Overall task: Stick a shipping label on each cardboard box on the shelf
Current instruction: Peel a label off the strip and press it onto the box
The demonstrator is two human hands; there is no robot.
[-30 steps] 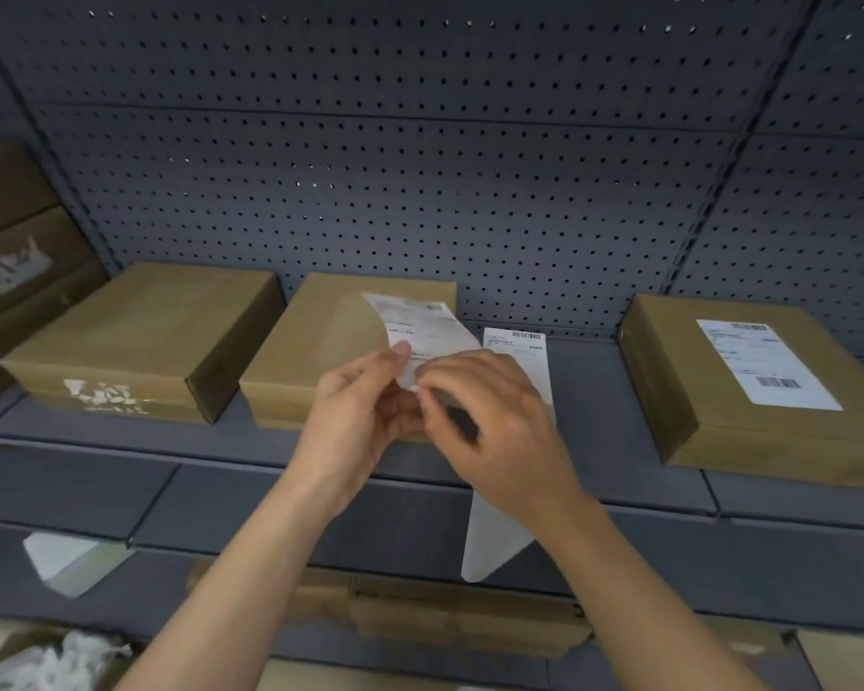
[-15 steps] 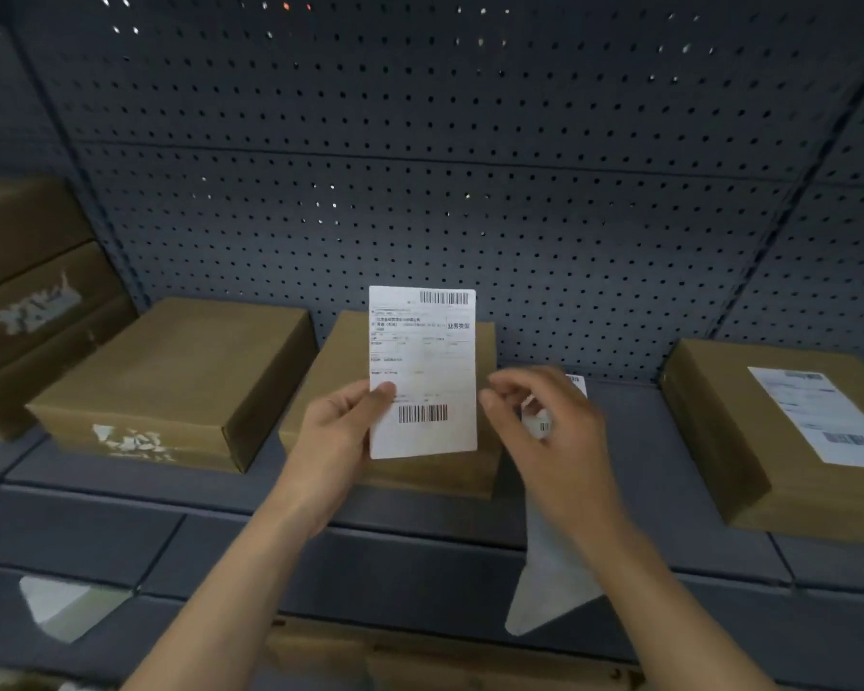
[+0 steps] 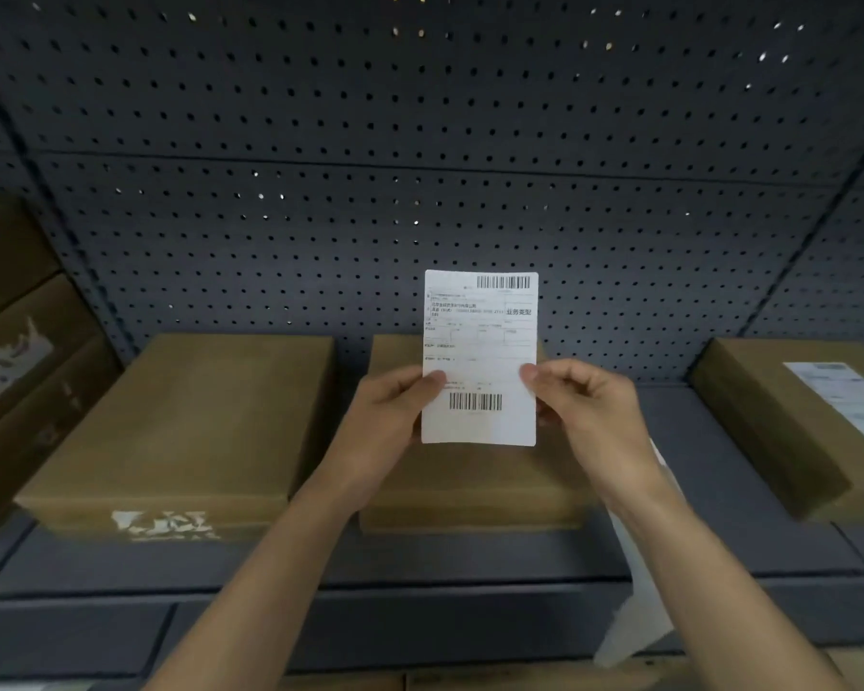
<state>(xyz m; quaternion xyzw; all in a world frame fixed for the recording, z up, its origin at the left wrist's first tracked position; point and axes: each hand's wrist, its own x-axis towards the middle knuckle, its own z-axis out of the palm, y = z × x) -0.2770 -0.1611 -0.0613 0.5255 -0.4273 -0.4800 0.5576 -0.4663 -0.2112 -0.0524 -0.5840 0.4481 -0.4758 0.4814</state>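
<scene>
A white shipping label [image 3: 480, 341] with two barcodes is held upright, printed side toward me, above the middle cardboard box [image 3: 470, 486]. My left hand [image 3: 390, 421] pinches its left edge and my right hand [image 3: 589, 411] pinches its right edge. A bare cardboard box [image 3: 195, 421] lies to the left, with torn white residue on its front. The box at the right [image 3: 779, 416] carries a stuck label [image 3: 854, 396] on top. A white backing strip [image 3: 639, 610] hangs over the shelf edge below my right forearm.
Stacked cardboard boxes [image 3: 16, 351] stand at the far left, one with torn label remains. A dark perforated back panel [image 3: 420, 167] rises behind the boxes. The grey shelf [image 3: 694, 466] shows between the middle and right boxes.
The label, peeled from its backing a second ago, has been raised and turned flat toward me. My right hand moved onto its right edge, so both hands hold it. The view has moved closer.
</scene>
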